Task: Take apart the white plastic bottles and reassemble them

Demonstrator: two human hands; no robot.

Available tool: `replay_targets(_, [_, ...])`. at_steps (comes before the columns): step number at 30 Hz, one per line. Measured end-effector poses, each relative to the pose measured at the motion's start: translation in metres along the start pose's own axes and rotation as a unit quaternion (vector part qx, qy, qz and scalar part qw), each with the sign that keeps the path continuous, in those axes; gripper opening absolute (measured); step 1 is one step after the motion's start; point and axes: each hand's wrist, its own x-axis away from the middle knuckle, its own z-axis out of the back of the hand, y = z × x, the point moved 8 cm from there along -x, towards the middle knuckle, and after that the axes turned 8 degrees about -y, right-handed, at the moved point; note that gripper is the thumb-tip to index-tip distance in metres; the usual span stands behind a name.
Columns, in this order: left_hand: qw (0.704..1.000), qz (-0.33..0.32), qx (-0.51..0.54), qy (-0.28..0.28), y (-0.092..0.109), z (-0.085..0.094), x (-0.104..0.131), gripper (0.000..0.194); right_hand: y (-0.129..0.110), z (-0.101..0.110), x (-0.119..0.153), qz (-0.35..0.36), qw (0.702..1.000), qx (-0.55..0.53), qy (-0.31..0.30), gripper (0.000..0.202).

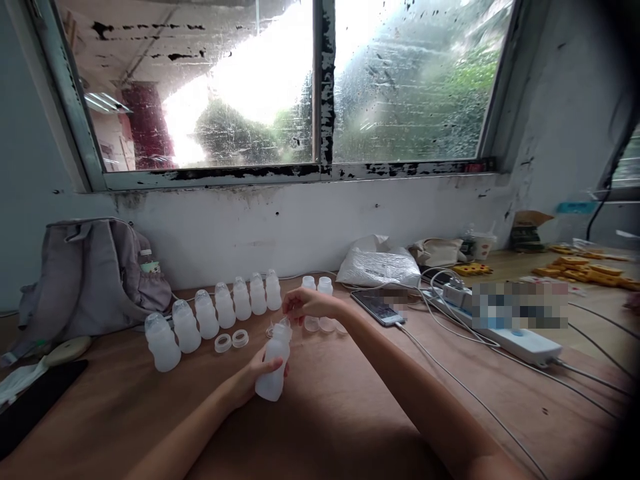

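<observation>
My left hand [255,377] is wrapped round a frosted white baby bottle [273,373], tilted slightly over the table. At the bottle's top is a clear part that looks like a nipple. Just above it is my right hand [306,303], its fingers pinched together; what they hold, if anything, I cannot make out. A row of capped baby bottles [207,315] stands on the left. Two white rings [232,341] lie in front of them. Behind my right hand stand two uncapped bottles [325,287], with clear domed caps [327,325] lying nearby, partly hidden by my arm.
A grey backpack [90,273] leans on the wall at left, near a black flat item [43,407]. Right of my arm lie a phone [377,307] on a cable and a white power strip [520,343]. A plastic bag [380,263] and yellow parts [585,270] lie farther back.
</observation>
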Motion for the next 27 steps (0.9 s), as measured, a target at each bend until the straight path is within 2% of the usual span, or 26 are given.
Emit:
replay_targets(5, [0.998,0.000,0.060,-0.014,0.000,0.003,0.001,0.029,0.004,0.007,0.000,0.010,1.000,-0.013,0.023,0.016])
replay_targets(9, [0.993,-0.025,0.112,0.013,0.004,0.006,0.000,0.027,0.007,0.015,0.005,0.007,0.999,-0.018,0.043,0.019])
replay_targets(13, [0.989,-0.011,0.144,0.039,0.004,0.007,0.000,0.035,0.009,0.021,0.009,-0.005,0.998,-0.026,0.054,0.021])
replay_targets(21, [0.990,-0.006,0.135,0.050,0.001,0.016,-0.002,0.043,0.003,0.025,0.012,0.031,0.995,-0.053,0.074,0.027])
replay_targets(27, [0.989,-0.003,0.131,0.068,0.001,0.018,-0.001,0.041,0.011,0.034,0.014,0.004,0.994,-0.041,0.099,0.022])
